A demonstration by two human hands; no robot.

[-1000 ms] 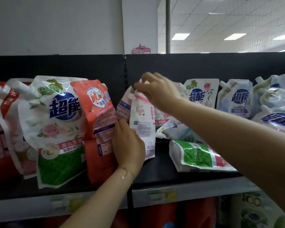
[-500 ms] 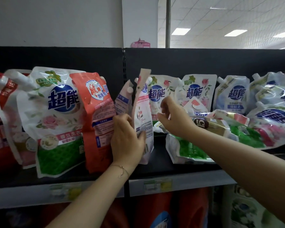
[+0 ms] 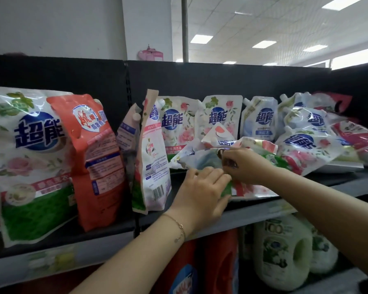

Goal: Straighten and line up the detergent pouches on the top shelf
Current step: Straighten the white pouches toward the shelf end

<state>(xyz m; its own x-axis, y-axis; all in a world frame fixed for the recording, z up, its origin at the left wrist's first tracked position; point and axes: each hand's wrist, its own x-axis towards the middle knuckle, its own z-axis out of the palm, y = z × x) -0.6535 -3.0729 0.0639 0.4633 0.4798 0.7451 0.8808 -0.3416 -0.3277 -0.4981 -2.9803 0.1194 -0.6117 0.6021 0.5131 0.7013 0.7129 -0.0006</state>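
Detergent pouches crowd the top shelf (image 3: 261, 211). A large white rose-print pouch (image 3: 28, 155) and an orange pouch (image 3: 94, 158) stand at the left. A narrow pouch (image 3: 155, 153) stands edge-on beside them. Three white pouches (image 3: 219, 117) stand upright at the back. In the middle a green and red pouch (image 3: 253, 188) lies flat, with a crumpled white pouch (image 3: 198, 161) lying on it. My left hand (image 3: 202, 192) grips the flat pouch's near end. My right hand (image 3: 244, 164) pinches the crumpled pouch just above.
More pouches lie tumbled in a heap (image 3: 308, 143) at the right end of the shelf. A black back panel (image 3: 200, 81) closes the shelf behind. Below it stand a pale detergent jug (image 3: 283, 253) and red jugs (image 3: 202, 270).
My left hand let go of the narrow edge-on pouch, which stays standing, and moved right to the flat pouch. My right hand dropped lower onto the lying pouches.
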